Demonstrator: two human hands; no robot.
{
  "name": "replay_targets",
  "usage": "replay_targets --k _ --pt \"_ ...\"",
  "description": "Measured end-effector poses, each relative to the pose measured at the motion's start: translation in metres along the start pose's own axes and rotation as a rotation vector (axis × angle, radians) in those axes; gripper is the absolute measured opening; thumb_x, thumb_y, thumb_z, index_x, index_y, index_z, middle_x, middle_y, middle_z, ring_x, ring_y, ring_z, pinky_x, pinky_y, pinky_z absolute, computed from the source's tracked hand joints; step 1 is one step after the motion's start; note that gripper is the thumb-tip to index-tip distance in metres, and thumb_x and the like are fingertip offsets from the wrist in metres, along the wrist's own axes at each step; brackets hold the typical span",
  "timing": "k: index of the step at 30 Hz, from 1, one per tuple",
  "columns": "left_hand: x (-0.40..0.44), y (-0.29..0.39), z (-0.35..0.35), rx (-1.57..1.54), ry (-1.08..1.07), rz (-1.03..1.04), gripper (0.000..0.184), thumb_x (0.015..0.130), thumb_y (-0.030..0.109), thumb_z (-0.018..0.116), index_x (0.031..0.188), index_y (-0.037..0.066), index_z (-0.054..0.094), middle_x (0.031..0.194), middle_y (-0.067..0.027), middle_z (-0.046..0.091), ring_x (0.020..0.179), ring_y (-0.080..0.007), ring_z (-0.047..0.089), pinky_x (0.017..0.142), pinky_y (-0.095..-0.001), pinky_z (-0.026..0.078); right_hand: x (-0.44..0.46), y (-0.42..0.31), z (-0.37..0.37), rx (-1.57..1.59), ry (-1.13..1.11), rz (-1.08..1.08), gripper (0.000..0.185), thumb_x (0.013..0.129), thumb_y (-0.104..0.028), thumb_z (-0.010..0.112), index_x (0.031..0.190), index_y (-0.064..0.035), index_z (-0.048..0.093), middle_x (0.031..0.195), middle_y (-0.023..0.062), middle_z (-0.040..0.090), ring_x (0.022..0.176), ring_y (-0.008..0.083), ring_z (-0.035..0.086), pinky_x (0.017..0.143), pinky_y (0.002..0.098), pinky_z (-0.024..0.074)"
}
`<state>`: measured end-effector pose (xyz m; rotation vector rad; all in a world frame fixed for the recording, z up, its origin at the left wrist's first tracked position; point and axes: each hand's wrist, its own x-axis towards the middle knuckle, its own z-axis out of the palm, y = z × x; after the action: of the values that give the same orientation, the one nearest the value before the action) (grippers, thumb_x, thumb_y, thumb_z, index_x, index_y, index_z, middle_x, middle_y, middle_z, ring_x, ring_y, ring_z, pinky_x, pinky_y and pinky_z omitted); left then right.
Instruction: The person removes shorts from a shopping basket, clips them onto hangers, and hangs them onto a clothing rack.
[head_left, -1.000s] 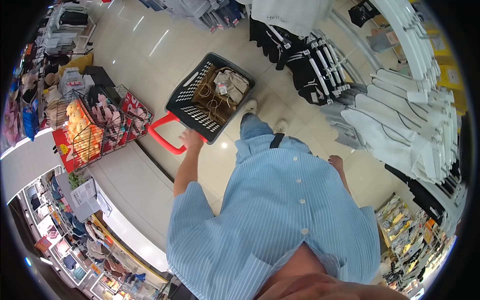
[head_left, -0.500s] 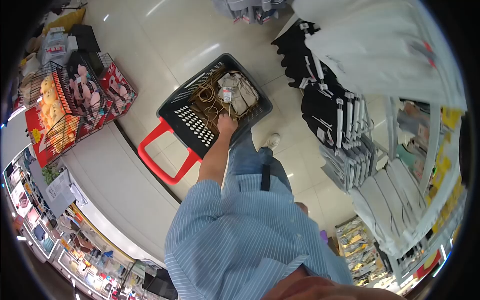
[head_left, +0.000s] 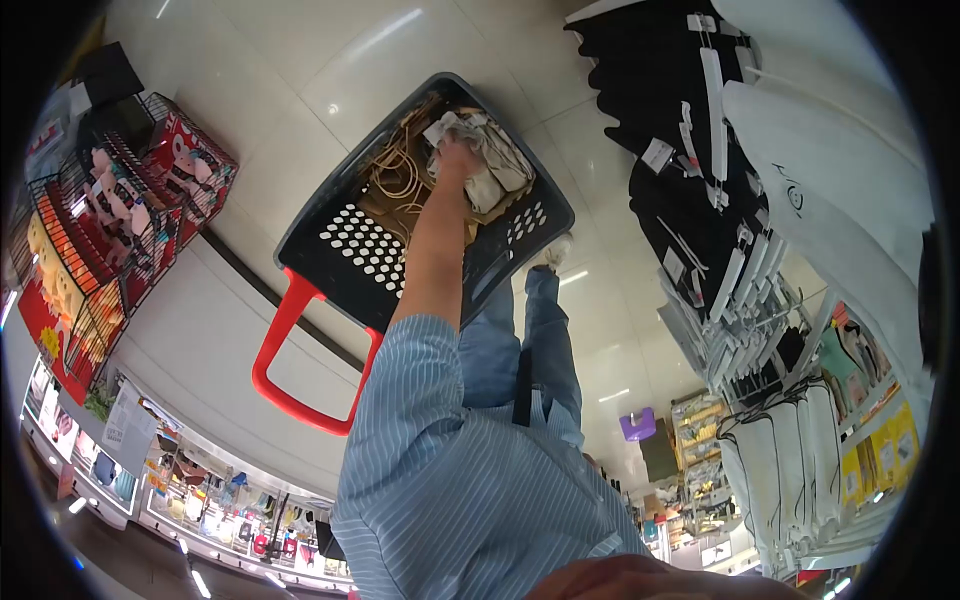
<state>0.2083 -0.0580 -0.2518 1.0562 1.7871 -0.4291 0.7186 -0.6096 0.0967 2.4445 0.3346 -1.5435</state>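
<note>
Left hand (head_left: pixel 458 158) has moved from the near edge of the beige cloth item (head_left: pixel 492 192) onto its upper part, and the basket (head_left: pixel 325 270) appears larger and closer than in the earlier frame. Fingers rest on the cloth, bent downward; whether they grip it cannot be told. Right hand cannot be made out, so its state cannot be told either. Beige cloth item lies inside the basket, at the end away from the red handle (head_left: pixel 283 330), beside brown paper (head_left: pixel 383 212) and looped cords (head_left: pixel 398 172). Forearm crosses the near rim, above the perforated wall. Below the basket appear blue jeans (head_left: pixel 490 350) and a striped blue shirt (head_left: pixel 470 500). To the left, wire racks hold pink plush toys (head_left: pixel 120 197) beside a pale counter (head_left: pixel 200 350); to the right hang black garments (head_left: pixel 660 90) and white garments (head_left: pixel 820 170).
</note>
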Motion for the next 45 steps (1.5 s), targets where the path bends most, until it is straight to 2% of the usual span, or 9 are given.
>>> replay_targets --k 11,18,24,27,30,33,38,43,45 --pt "-0.023 -0.015 0.072 0.28 0.106 0.188 0.019 0.081 0.005 0.058 0.098 0.008 0.069 0.099 -0.014 0.064 0.087 -0.0305 0.064 0.075 -0.0459 0.051 -0.039 -0.119 -0.002 -0.37 -0.052 -0.312 0.028 0.092 -0.021 0.049 0.108 -0.005 0.066 0.101 0.0195 0.066 0.095 0.0309 0.064 0.082 0.0369 0.0484" --pt "-0.202 0.005 0.036 -0.249 0.463 0.691 0.01 0.071 -0.001 0.054 0.078 0.006 0.055 0.089 -0.0158 0.054 0.08 -0.0379 0.056 0.068 -0.0463 0.045 -0.016 -0.131 -0.006 -0.032 -0.003 -0.339 0.031 0.09 -0.022 0.054 0.103 0.0045 0.065 0.096 0.0171 0.068 0.086 0.0249 0.066 0.074 0.0332 0.0502" --pt "-0.362 0.059 -0.025 -0.137 0.705 1.029 0.03 0.07 0.0 0.056 0.099 0.009 0.06 0.086 -0.0113 0.052 0.078 -0.0319 0.057 0.072 -0.0405 0.046 0.006 -0.211 -0.04 -0.044 0.14 -0.606 0.031 0.093 -0.027 0.056 0.102 0.0008 0.065 0.081 0.0118 0.067 0.071 0.0189 0.066 0.063 0.0306 0.0495" --pt "-0.432 0.104 -0.064 -0.193 0.582 1.035 0.046 0.074 -0.005 0.052 0.118 0.011 0.055 0.101 -0.0131 0.058 0.082 -0.0333 0.059 0.071 -0.0405 0.048 -0.043 -0.293 -0.061 0.018 0.233 -0.943 0.03 0.092 -0.025 0.057 0.107 -0.0006 0.063 0.086 0.0145 0.067 0.078 0.0204 0.065 0.069 0.0307 0.05" --pt "-0.507 0.151 -0.083 -0.26 0.38 1.088 0.046 0.077 -0.007 0.05 0.12 0.009 0.052 0.108 -0.0132 0.06 0.082 -0.0297 0.061 0.07 -0.0356 0.049 -0.114 -0.358 -0.09 0.057 0.278 -1.37 0.042 0.084 -0.011 0.065 0.124 -0.0026 0.054 0.122 0.0151 0.058 0.103 0.0261 0.059 0.089 0.0335 0.0455" --pt "-0.556 0.199 -0.087 -0.334 0.329 1.356 0.042 0.077 -0.007 0.05 0.117 0.005 0.05 0.101 -0.0114 0.063 0.078 -0.0249 0.062 0.069 -0.0306 0.048 -0.224 -0.403 -0.111 0.137 0.279 -1.642 0.048 0.083 -0.016 0.068 0.127 -0.0039 0.052 0.119 0.0138 0.06 0.109 0.0252 0.058 0.091 0.0333 0.0446" --pt "-0.623 0.245 -0.099 -0.431 0.148 1.397 0.035 0.077 -0.009 0.047 0.11 0.001 0.051 0.106 -0.0113 0.061 0.074 -0.0166 0.059 0.066 -0.0292 0.047 -0.27 -0.399 -0.153 0.267 0.213 -1.608 0.045 0.085 -0.02 0.067 0.124 -0.0039 0.053 0.102 0.0131 0.064 0.086 0.0208 0.061 0.078 0.03 0.0475" --pt "-0.628 0.275 -0.111 -0.952 -0.076 1.677 0.035 0.091 0.002 0.047 0.125 -0.002 0.05 0.122 -0.0119 0.059 0.119 -0.0197 0.051 0.107 -0.0334 0.034 -0.304 -0.372 -0.198 0.352 0.353 -1.564 0.03 0.086 -0.017 0.066 0.11 -0.0021 0.06 0.091 0.0065 0.065 0.077 0.0117 0.057 0.069 0.0261 0.046" --pt "-0.607 0.284 -0.117 -0.682 -0.182 1.587 0.032 0.094 0.01 0.047 0.123 -0.002 0.053 0.126 -0.0111 0.057 0.119 -0.0203 0.051 0.105 -0.0328 0.035 -0.312 -0.355 -0.213 0.385 0.303 -1.638 0.026 0.086 -0.015 0.066 0.108 -0.0018 0.061 0.092 0.0042 0.065 0.077 0.011 0.056 0.069 0.0254 0.0456"
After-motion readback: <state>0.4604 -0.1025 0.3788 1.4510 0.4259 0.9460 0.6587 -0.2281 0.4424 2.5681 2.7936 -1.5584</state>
